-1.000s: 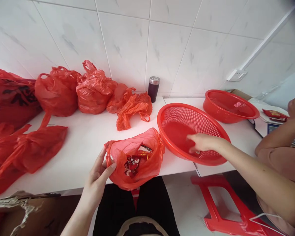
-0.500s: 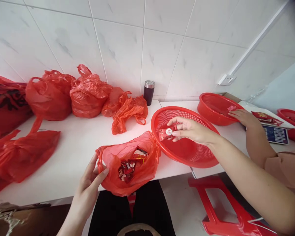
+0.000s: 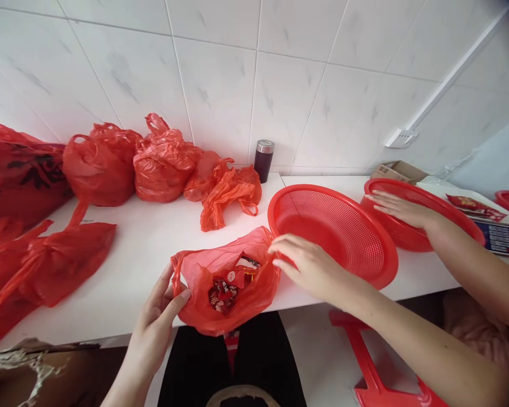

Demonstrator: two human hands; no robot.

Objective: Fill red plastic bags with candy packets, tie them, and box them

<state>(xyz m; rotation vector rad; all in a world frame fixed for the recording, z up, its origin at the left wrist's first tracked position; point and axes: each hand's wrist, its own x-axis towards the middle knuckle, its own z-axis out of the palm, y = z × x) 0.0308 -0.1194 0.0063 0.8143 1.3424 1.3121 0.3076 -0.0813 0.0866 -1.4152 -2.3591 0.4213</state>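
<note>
A red plastic bag (image 3: 254, 294) sits open at the table's front edge, with several small wrapped packets (image 3: 224, 297) inside. My left hand (image 3: 163, 308) pinches the left side of its rim between thumb and fingers. At the opposite side, my right hand (image 3: 307, 265) has its fingers closed at the bag's right rim; the fingertips are partly hidden there. A red packet with a round white mark (image 3: 232, 276) lies among the others. Just behind my right hand stands a red perforated basket (image 3: 369, 246).
A co-worker's hand (image 3: 401, 206) rests on a second red basket (image 3: 424, 244). Tied red bags (image 3: 99, 175) and a dark tumbler (image 3: 263, 163) line the wall. A scale (image 3: 498, 237) stands at right, a red stool (image 3: 373, 373) below.
My right hand has released the red packet into the bag and moved down-left from the basket to the bag's rim. The co-worker's basket has shifted nearer and tilted.
</note>
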